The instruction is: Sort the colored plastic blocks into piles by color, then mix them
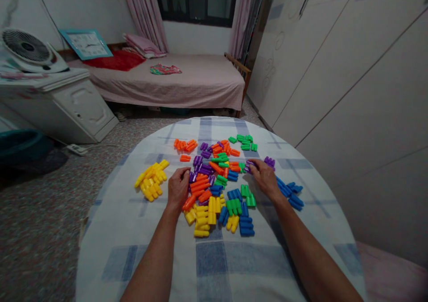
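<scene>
My right hand (264, 178) is at the right side of a mixed pile, its fingers pinched around a purple plastic block (248, 166). At the pile's left edge my left hand (179, 187) is closed, fingers curled down. Whatever its fingertips hold is hidden; purple and orange blocks (199, 185) lie right beside them. The pile also contains yellow blocks (202, 219), blue blocks (246, 226) and green blocks (234, 207). Left of my left hand is a heap of yellow blocks only (152, 180). Blue blocks (294, 200) lie by my right wrist, with purple blocks (269, 162) just beyond that hand.
At the far side of the round table (210, 286), covered with a checked cloth, sit an orange group (185, 145) and a green group (245, 141). Beyond stand a bed (200, 76) and a cabinet (83, 103) with a fan (28, 47). A wardrobe (351, 92) flanks the right.
</scene>
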`<state>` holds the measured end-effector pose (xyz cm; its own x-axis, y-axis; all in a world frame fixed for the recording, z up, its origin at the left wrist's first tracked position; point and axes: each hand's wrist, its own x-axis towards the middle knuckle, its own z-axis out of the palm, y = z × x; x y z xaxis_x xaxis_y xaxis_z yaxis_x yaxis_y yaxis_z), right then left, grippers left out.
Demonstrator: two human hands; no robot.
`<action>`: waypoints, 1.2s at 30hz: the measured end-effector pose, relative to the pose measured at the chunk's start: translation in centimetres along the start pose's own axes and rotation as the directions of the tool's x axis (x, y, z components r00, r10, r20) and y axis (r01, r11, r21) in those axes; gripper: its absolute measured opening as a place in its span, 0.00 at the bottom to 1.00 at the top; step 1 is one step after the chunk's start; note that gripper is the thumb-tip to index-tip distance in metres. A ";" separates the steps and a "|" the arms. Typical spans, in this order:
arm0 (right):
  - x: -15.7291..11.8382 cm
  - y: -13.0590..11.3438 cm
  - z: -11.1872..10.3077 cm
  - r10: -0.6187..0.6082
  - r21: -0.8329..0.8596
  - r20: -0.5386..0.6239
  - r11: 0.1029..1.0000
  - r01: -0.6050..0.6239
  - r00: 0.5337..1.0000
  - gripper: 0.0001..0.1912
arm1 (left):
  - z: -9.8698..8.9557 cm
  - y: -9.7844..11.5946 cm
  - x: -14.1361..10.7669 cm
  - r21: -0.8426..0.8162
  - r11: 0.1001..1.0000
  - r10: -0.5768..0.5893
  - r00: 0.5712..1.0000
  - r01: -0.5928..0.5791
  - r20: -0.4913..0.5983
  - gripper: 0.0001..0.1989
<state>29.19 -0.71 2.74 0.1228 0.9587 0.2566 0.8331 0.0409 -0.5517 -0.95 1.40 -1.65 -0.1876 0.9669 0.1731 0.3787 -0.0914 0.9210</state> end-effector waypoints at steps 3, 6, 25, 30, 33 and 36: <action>1.7 1.9 -0.5 0.023 -0.188 0.003 0.982 -0.023 1.000 0.18 | 0.0 0.1 0.0 0.002 1.000 0.013 1.000 -0.013 -0.003 0.15; 2.5 3.3 -0.7 -0.009 -0.368 0.039 0.930 0.023 0.999 0.18 | -0.1 0.4 -0.1 0.006 1.000 0.021 1.000 -0.021 -0.005 0.15; -0.3 -10.7 5.1 -0.401 -0.222 0.448 0.816 0.534 0.799 0.10 | 0.0 0.0 0.1 0.014 0.999 0.036 0.999 -0.036 0.005 0.16; 0.3 -11.7 5.0 -0.311 -0.296 0.491 0.819 0.491 0.814 0.13 | -0.1 0.1 0.1 0.022 1.000 0.016 1.000 -0.017 0.012 0.16; 0.0 -11.6 5.5 -0.292 -0.270 0.489 0.845 0.461 0.822 0.13 | -0.2 0.0 0.2 0.036 0.999 0.024 0.999 -0.025 0.021 0.16; -0.6 -11.0 5.8 -0.325 -0.183 0.421 0.884 0.430 0.847 0.10 | -0.3 -0.1 0.3 0.051 0.998 0.025 1.000 -0.026 0.018 0.16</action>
<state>16.81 -0.11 4.07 -0.3936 0.9172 0.0627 0.8880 0.3969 -0.2320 -1.28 1.59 -1.62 -0.1620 0.9684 0.1898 0.4287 -0.1042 0.8974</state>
